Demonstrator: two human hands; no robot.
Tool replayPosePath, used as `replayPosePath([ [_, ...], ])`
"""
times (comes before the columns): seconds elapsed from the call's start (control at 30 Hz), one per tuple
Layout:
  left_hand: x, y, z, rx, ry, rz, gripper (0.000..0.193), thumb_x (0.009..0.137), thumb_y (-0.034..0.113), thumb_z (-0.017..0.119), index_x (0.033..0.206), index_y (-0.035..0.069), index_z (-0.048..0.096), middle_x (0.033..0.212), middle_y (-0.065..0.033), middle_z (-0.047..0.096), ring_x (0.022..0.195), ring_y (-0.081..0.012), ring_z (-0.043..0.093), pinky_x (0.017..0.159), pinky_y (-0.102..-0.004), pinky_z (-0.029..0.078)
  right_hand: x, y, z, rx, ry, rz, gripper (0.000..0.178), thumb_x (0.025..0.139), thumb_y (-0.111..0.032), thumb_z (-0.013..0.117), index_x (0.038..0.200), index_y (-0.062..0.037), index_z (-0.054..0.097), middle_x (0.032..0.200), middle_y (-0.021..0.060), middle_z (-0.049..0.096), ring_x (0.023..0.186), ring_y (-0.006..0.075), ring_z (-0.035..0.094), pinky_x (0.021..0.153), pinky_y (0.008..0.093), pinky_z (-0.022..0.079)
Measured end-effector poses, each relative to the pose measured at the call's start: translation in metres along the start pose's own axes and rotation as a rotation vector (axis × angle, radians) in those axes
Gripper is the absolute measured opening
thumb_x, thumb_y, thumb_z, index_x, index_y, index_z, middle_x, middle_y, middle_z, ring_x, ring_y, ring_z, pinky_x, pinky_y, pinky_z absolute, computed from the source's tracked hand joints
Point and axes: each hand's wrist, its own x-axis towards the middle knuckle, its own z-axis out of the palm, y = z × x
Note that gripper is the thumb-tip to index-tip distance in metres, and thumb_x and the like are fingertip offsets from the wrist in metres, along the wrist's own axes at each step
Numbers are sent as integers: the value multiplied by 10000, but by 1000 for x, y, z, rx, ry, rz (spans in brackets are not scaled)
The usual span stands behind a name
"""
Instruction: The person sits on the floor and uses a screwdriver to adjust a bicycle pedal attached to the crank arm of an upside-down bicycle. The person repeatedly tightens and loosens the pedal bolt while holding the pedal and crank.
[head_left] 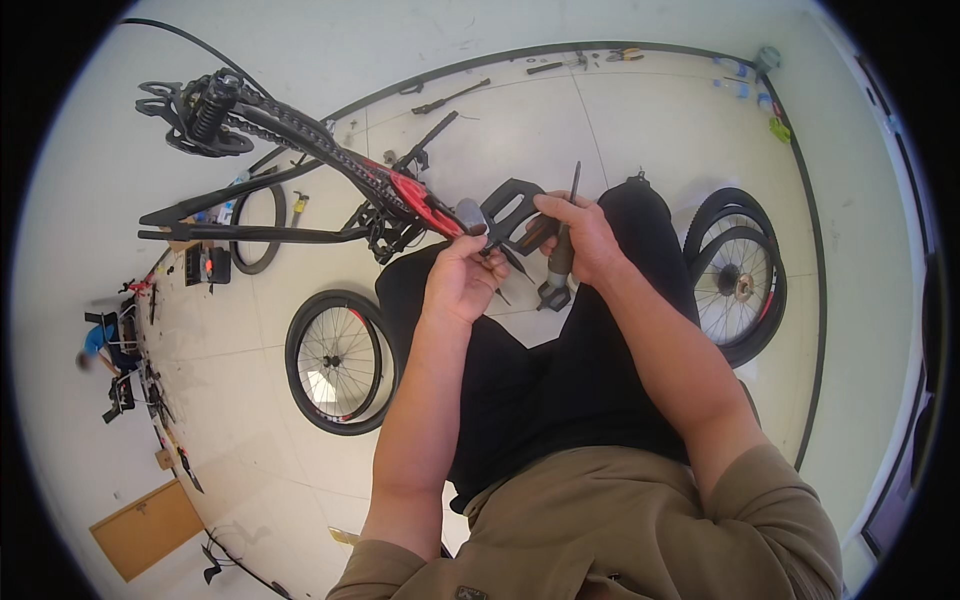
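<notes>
A black flat bicycle pedal (510,207) is between my two hands, beside a rounded grey part (470,215) at the end of the bicycle frame. My left hand (462,275) pinches at the pedal's inner end; its fingertips cover what they hold. Slim dark pointed pieces show below those fingers. My right hand (588,240) has its thumb and fingers on the pedal's outer edge. It also grips a screwdriver (562,258) with a thick grey handle, its dark shaft pointing up. A black blocky piece (553,296) shows just below that handle. The black and red bicycle frame (415,200) slants in from the left.
One wheel (338,362) lies left of my legs; more wheels (735,280) are at the right. A loose tyre (262,228) and a black toolbox (207,264) are beyond the frame. Tools, including a hammer (558,66), and bottles (735,88) lie along the far wall.
</notes>
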Motion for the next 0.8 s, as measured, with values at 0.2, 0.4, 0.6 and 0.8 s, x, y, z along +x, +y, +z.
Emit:
replayPosePath([
  [0.2,4,2,-7,-120,-80,-135,111,873,87,571,965,44,525,776,-93,521,663,-194,470,602,-321,413,0,-3,1,-35,5,15,235,884,-227,723,1000,-52,618,806,114,681,568,153,546,548,302,442],
  [0.4,0,-2,8,13,20,-24,68,896,97,520,938,47,500,753,-81,477,640,-180,432,587,-318,370,1,-5,2,-71,5,17,233,884,-217,724,1002,-42,626,802,115,684,566,155,548,548,297,443],
  [0.6,-2,1,12,59,74,14,60,892,86,501,933,43,491,738,-74,471,626,-175,425,588,-332,384,1,-6,4,-46,-14,21,221,891,-201,718,982,-20,629,801,114,678,565,146,535,548,297,440],
  [0.8,-1,5,13,120,107,16,79,858,101,509,911,42,495,716,-73,475,604,-171,420,551,-328,371,0,-8,7,1,-18,16,243,874,-187,743,979,-1,627,769,92,648,526,128,521,497,288,437],
])
